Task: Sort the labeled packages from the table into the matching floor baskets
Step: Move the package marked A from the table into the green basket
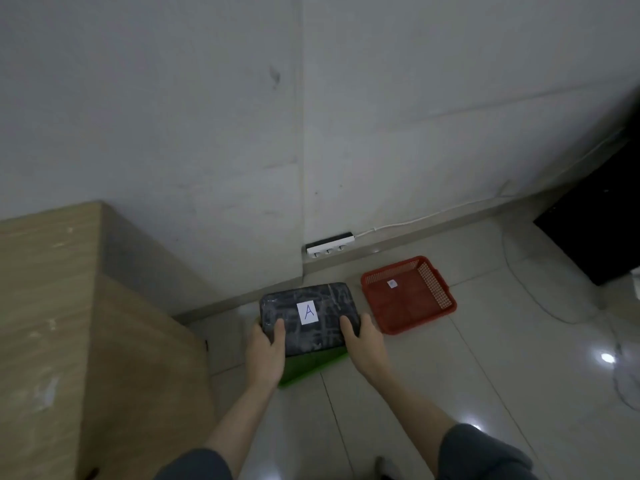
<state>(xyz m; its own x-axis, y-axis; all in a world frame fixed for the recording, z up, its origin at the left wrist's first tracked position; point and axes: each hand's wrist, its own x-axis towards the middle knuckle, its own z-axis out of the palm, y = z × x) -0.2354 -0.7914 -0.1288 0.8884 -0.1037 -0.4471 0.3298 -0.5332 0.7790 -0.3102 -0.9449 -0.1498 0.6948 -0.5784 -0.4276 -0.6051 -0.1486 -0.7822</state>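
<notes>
A dark wrapped package (322, 332) with a white label marked "A" is held flat over a green floor basket (313, 365), which it mostly hides. My left hand (265, 355) grips its near left edge and my right hand (363, 344) grips its near right edge. To the right, a red floor basket (408, 313) lies on the tiles with a small white label inside it and no package.
A wooden table (45, 323) stands at the left, its corner close to my left arm. A white power strip (330, 247) with a cable lies along the wall base. A black cabinet (595, 230) stands at the right. A thin cable loops over the tiles at right.
</notes>
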